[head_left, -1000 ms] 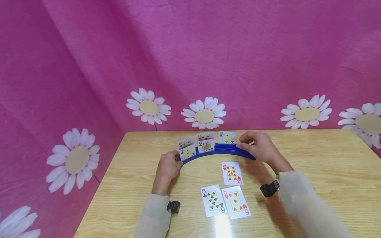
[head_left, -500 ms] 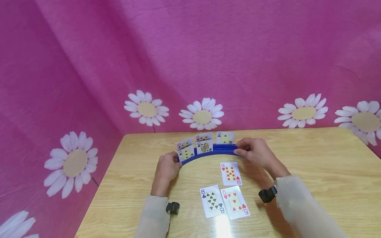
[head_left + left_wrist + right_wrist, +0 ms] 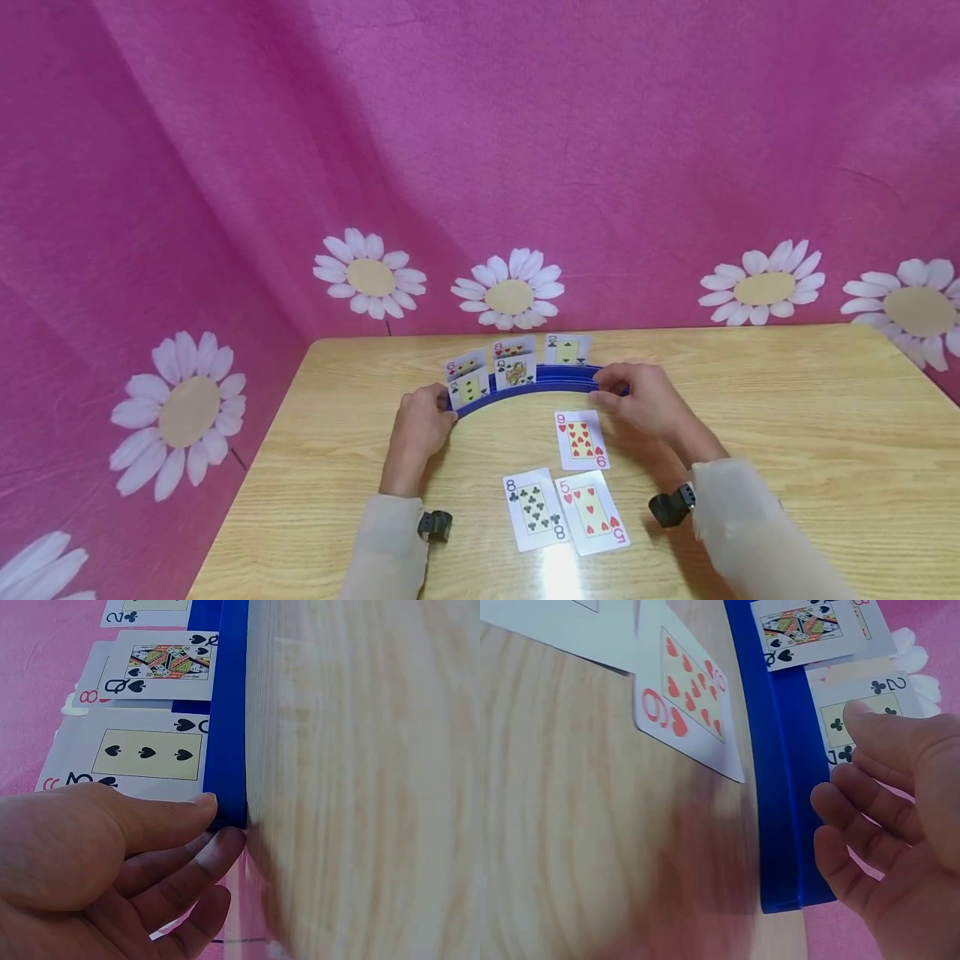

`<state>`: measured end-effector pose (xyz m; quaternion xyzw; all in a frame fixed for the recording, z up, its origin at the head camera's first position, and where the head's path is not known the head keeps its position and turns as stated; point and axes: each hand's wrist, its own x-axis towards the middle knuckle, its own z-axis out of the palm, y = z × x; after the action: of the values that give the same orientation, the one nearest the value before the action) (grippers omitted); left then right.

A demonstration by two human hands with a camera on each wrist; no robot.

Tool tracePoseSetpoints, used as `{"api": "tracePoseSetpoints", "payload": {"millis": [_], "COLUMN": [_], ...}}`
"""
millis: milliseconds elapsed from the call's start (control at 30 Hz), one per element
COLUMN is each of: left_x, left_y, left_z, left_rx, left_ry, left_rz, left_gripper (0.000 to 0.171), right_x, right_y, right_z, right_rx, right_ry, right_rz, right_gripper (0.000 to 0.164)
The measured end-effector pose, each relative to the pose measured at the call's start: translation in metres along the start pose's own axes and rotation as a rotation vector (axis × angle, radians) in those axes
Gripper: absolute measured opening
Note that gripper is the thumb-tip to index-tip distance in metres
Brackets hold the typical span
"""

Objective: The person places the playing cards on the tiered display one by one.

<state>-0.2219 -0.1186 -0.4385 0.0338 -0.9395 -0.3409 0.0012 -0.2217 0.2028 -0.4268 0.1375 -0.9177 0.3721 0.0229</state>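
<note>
A curved blue card holder (image 3: 564, 380) stands near the back of the table. My left hand (image 3: 422, 423) pinches its left end, thumb (image 3: 169, 819) at the front and fingers around the end. Slotted there are a three of spades (image 3: 146, 754) before a red six, a queen of spades (image 3: 515, 372) before a red eight, and a two of clubs (image 3: 567, 350). By the holder's right end hovers my right hand (image 3: 647, 402), fingers loosely bent with nothing between them. In the right wrist view its thumb (image 3: 881, 731) overlaps the two of clubs; contact with the holder is unclear.
In front of the holder lie a nine of hearts (image 3: 582, 440), an eight of clubs (image 3: 534, 508) and a five of hearts (image 3: 592, 512), all face up on the wooden table (image 3: 300, 508). Behind the table hangs a pink cloth (image 3: 600, 167) printed with daisies.
My right hand has come down from beside the two of clubs to the holder's right end. My left hand has kept its grip, and the cards stay where they were.
</note>
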Motion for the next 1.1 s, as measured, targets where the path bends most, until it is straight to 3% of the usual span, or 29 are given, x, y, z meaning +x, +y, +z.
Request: {"api": "tracePoseSetpoints", "payload": {"millis": [700, 1100], "left_x": [0.001, 0.002], "left_y": [-0.002, 0.000], "left_z": [0.001, -0.001], "left_rx": [-0.025, -0.018], "left_ry": [-0.007, -0.012], "left_rz": [0.001, -0.011], "left_gripper": [0.033, 0.033], "right_x": [-0.006, -0.001], "right_y": [0.002, 0.001], "right_z": [0.019, 0.022], "right_rx": [-0.022, -0.175], "right_ry": [-0.130, -0.152], "right_rz": [0.109, 0.090], "right_gripper": [0.024, 0.023]}}
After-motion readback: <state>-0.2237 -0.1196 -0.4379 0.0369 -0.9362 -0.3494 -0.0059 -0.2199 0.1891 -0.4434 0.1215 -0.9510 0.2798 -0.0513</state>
